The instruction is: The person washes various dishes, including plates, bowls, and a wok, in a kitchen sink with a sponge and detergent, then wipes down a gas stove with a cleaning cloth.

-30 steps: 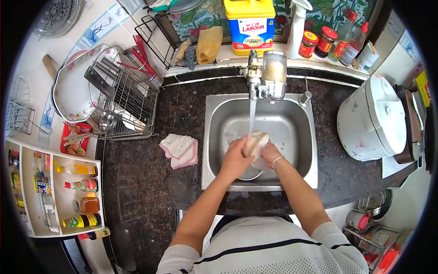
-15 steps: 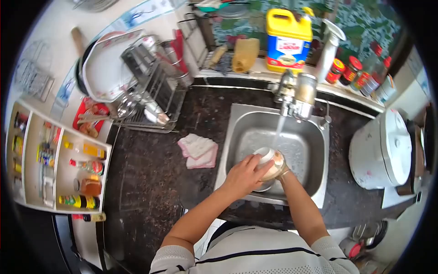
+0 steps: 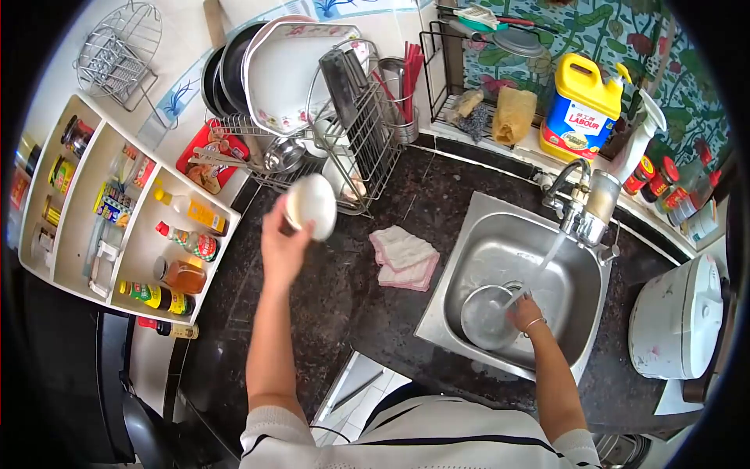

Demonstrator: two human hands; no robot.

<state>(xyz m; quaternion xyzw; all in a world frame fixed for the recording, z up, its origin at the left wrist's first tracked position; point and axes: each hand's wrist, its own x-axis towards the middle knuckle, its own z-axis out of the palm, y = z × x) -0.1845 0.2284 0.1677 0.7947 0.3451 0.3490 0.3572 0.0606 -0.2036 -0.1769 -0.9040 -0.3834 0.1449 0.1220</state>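
My left hand (image 3: pixel 285 248) is closed on the rim of a small white bowl (image 3: pixel 316 205), raised over the counter just in front of the dish rack (image 3: pixel 367 168). The bowl is tipped on its side. Down in the steel sink (image 3: pixel 476 227), my right hand (image 3: pixel 527 314) has its fingers curled at the edge of a round grey bowl (image 3: pixel 486 319). Water from the running tap (image 3: pixel 580 205) falls onto that hand and the bowl edge, partly blurring the fingertips.
A folded pink-edged cloth (image 3: pixel 405 258) lies between rack and sink. Behind the sink stands a yellow detergent jug (image 3: pixel 582 109). A shelf of sauce bottles (image 3: pixel 117 211) stands left, and a white lidded appliance (image 3: pixel 664 316) right.
My left hand has carried the white bowl from the sink leftward to the rack. My right hand has let go of it and is now at the grey bowl. The view has turned left.
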